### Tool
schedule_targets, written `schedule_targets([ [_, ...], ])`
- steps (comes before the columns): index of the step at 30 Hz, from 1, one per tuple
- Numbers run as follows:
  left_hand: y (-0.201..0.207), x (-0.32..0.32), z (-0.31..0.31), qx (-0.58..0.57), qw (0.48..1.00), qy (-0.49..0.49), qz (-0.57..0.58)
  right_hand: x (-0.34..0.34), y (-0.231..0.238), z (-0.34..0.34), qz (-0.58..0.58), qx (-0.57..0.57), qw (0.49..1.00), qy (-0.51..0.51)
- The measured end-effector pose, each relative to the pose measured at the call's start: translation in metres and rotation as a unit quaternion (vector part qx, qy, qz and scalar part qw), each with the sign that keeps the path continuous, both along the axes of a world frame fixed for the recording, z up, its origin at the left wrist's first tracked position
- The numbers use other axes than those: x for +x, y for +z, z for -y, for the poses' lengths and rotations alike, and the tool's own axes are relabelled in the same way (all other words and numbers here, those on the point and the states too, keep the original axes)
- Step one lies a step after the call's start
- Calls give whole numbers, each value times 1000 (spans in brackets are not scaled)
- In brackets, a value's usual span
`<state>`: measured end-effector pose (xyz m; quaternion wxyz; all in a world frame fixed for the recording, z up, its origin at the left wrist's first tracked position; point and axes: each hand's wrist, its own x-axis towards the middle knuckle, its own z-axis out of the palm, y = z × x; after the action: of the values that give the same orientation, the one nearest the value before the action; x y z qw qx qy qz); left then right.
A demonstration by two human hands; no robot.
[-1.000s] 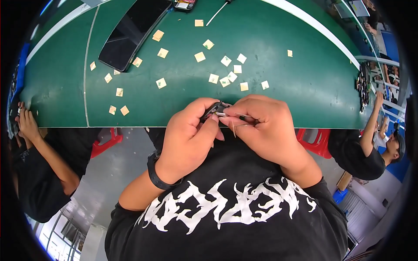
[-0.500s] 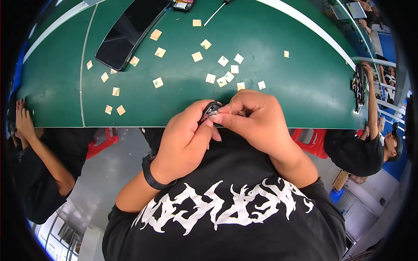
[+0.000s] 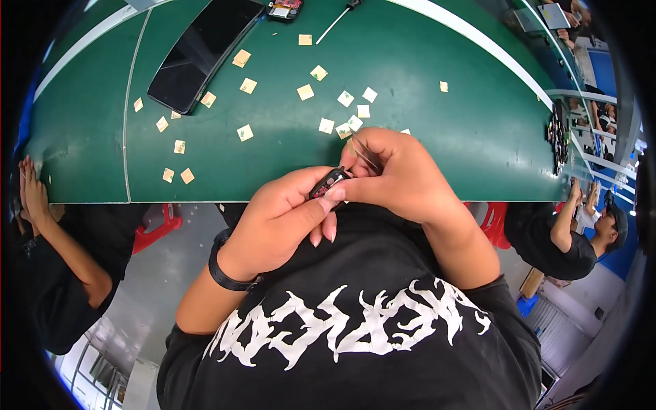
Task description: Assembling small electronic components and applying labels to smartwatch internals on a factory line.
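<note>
My left hand (image 3: 273, 222), with a black band at its wrist, grips a small black device (image 3: 328, 183) just past the table's near edge. The device has a dark rounded case, with reddish parts showing inside. My right hand (image 3: 406, 178) is closed around thin metal tweezers (image 3: 367, 154), which slant between its fingers. Its thumb reaches the device beside my left thumb. Closest to my right hand on the table are pale square stickers (image 3: 344, 130), some overlapping. My fingers cover much of the device.
More square stickers (image 3: 245, 132) lie scattered over the green table (image 3: 225, 167). A large black phone-like slab (image 3: 205, 55), an opened small device (image 3: 283, 9) and a screwdriver (image 3: 335, 24) sit farther back. Dark small parts (image 3: 558, 140) are piled at right. Co-workers sit on both sides.
My right hand has turned and shifted up a little, and the tweezers now show between its fingers. The device shows more of its face. The co-worker at right has lowered an arm.
</note>
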<state>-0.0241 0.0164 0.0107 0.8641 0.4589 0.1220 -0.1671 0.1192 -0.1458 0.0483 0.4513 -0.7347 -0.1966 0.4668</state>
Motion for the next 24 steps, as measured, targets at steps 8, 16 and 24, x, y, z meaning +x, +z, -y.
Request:
schedule_targets([
  [8, 4, 3, -1, -97, 990, 75, -74, -7, -10, 30, -50, 93, 993, -61],
  [16, 6, 4, 4, -73, 990, 96, -77, -30, -13, 27, 434, 179, 880, 74],
  [24, 6, 3, 15, 31, 990, 125, -58, -44, -11, 29, 410, 82, 903, 97],
])
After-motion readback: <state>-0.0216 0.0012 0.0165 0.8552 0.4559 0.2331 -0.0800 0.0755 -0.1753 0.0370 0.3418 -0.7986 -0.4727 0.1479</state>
